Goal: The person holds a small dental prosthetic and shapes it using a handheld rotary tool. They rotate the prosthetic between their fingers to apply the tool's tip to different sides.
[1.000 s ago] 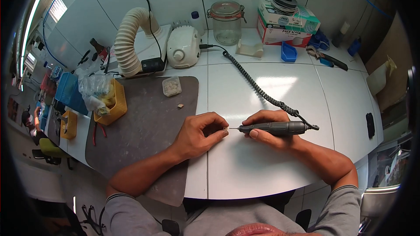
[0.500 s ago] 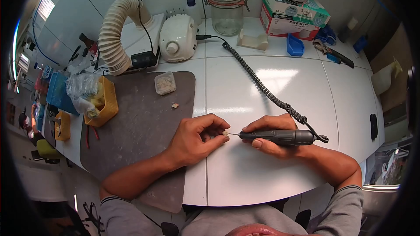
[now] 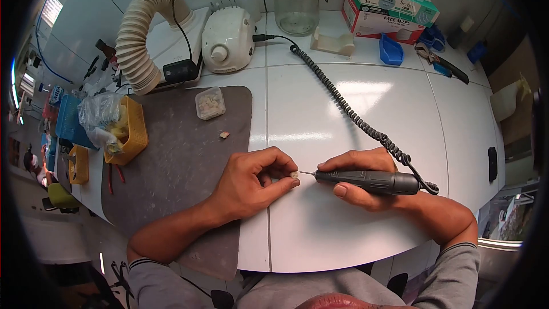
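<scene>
Between the thumb and fingers of my left hand (image 3: 257, 180) is a small whitish piece (image 3: 294, 175), mostly covered by the fingertips. My right hand (image 3: 366, 180) is wrapped round a black rotary handpiece (image 3: 369, 181), which lies level and points left. Its thin metal bit (image 3: 307, 173) ends close to the piece; whether they touch is hard to tell. A coiled black cord (image 3: 349, 111) links the handpiece to a white control unit (image 3: 229, 40) with a round knob.
A clear tub of small pale pieces (image 3: 210, 103) and one loose piece (image 3: 225, 135) lie on the grey mat (image 3: 177, 137). Behind stand a ribbed hose (image 3: 134, 40), a glass jar (image 3: 296, 8) and mask boxes (image 3: 389, 8). A yellow basket (image 3: 134, 137) is at left. A person (image 3: 35, 163) is far left.
The handpiece and my right hand have shifted slightly right, so the bit is a little farther from the small piece. The whole view has moved a little.
</scene>
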`<state>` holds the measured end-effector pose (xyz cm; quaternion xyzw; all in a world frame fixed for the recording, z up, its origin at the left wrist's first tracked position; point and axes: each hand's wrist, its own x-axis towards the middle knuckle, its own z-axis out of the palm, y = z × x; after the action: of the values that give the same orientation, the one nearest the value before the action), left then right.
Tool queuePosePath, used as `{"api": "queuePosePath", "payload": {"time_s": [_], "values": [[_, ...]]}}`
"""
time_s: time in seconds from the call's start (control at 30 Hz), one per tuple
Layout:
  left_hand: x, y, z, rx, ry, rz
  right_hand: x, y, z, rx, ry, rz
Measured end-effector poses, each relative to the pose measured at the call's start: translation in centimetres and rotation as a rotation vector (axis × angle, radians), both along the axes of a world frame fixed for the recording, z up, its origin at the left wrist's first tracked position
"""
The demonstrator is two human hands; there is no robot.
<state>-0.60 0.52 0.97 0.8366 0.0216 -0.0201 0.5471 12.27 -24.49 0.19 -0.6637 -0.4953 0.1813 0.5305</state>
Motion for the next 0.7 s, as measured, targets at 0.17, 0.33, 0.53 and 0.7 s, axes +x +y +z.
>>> {"api": "queuePosePath", "payload": {"time_s": [0.17, 0.33, 0.53, 0.7], "values": [[0.03, -0.03, 0.07, 0.014, -0.001, -0.018, 0.14, -0.07, 0.31, -0.051, -0.026, 0.028], [0.04, -0.07, 0.14, 0.015, 0.009, -0.019, 0.02, 0.07, 0.47, -0.055, -0.068, 0.032], [0.18, -0.12, 0.44, 0.015, 0.052, -0.019, 0.05, 0.16, 0.31, -0.066, -0.073, 0.032], [0.16, -0.19, -0.12, 0.02, -0.004, -0.015, -0.09, 0.21, 0.48, -0.077, -0.079, 0.032]]}}
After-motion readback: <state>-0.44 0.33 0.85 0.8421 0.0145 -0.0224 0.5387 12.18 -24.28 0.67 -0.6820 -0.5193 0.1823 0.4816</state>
